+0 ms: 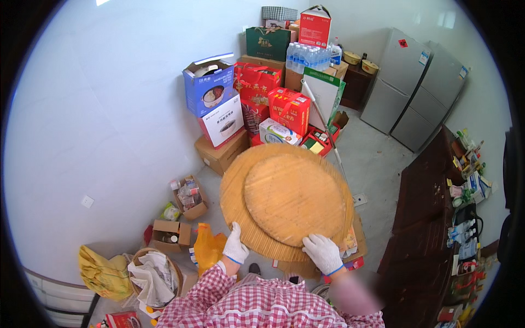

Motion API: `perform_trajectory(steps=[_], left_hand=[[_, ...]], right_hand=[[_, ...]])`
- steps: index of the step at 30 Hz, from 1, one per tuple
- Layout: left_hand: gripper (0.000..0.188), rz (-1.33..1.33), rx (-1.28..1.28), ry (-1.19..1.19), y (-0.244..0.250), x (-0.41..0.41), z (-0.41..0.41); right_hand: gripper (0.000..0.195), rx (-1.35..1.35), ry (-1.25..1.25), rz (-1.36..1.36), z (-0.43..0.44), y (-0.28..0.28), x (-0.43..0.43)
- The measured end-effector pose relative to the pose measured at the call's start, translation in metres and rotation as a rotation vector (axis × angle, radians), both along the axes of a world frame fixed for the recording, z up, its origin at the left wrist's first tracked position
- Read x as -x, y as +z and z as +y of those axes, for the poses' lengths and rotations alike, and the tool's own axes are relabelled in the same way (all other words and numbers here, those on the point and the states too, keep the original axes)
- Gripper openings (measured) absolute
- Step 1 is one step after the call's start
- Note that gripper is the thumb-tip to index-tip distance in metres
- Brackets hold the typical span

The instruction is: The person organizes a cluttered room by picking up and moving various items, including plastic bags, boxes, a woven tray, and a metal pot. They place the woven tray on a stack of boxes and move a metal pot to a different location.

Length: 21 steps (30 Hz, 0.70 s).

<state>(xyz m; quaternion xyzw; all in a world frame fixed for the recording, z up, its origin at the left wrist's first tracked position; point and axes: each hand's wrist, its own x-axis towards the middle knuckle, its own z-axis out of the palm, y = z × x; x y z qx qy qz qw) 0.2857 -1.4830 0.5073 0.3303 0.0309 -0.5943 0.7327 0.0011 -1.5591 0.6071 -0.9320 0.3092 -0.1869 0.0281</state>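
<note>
A large round mat of thin wooden or reed strips (266,248) is held out in front of me. On top of it lies a smaller round board (295,197), off-centre towards the right. My left hand (236,246), in a white knit glove, grips the large mat at its lower left edge, with the thumb on top. My right hand (323,253), gloved alike, is at the lower right, its fingers over the near edge of the smaller board and by the mat. What the fingers do underneath is hidden.
Stacked boxes and red gift bags (289,110) stand beyond the mat, a white pole (324,112) leaning there. Open cartons (196,211) and a cloth-filled basket (178,283) are at left. A dark wooden cabinet (422,201) runs along the right; grey refrigerators (393,82) stand behind.
</note>
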Motion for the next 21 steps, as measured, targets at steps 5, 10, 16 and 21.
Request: perform_trajectory(steps=[5, 10, 16, 21], left_hand=[[0.052, 0.023, 0.061, 0.111, 0.037, -0.053, -0.033], [0.056, 0.017, 0.211, 0.159, 0.046, -0.085, -0.109], [0.056, -0.027, 0.3, 0.128, 0.091, -0.126, -0.212], [0.055, -0.078, 0.409, 0.15, 0.15, -0.146, -0.318]], right_hand=[[0.058, 0.041, -0.326, -0.441, -0.034, 0.011, -0.043], [0.058, -0.941, -0.559, -1.364, -0.114, -0.041, -0.032], [0.051, -1.651, -0.004, -1.63, -0.232, 0.001, -0.12], [0.062, -1.356, 0.092, -1.624, -0.332, 0.073, -0.162]])
